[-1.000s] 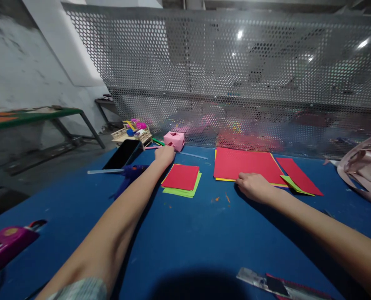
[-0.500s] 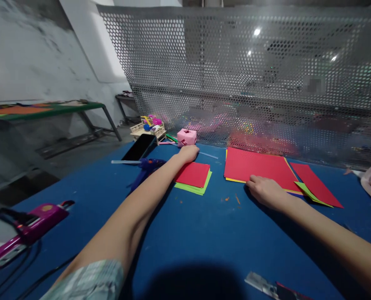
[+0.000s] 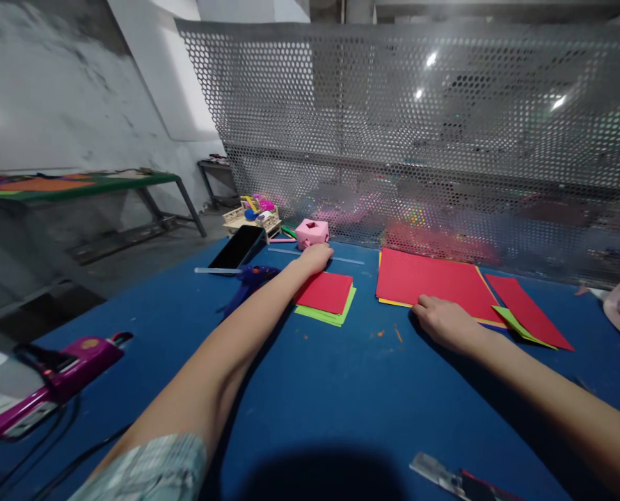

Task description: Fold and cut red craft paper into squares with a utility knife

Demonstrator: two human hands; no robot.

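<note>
My left hand [image 3: 317, 258] is stretched to the back of the blue table, fingers curled down over a thin translucent glue stick [image 3: 348, 261] that shows on both sides. Its fingertips are hidden. Just behind is a pink paper box [image 3: 312, 234] with a cut-out in its top. Below the wrist lies a stack of red and lime-green square sheets [image 3: 326, 292]. My right hand [image 3: 440, 320] rests loosely curled, nothing visible in it, at the front edge of larger red sheets [image 3: 429, 278] with yellow beneath. Under my left forearm is a blue glue gun [image 3: 252, 277], partly covered.
A phone [image 3: 238, 247] and a small wooden holder [image 3: 251, 217] stand back left. A magenta power strip [image 3: 83, 365] with cables lies left. A cutter knife [image 3: 445, 476] is at the front. Red and green paper pieces [image 3: 529, 312] lie right. Perforated metal mesh [image 3: 393, 125] borders the back.
My left hand stays almost where it was; more of the glue stick now shows to its left. My right hand has not visibly moved. The view has shifted slightly.
</note>
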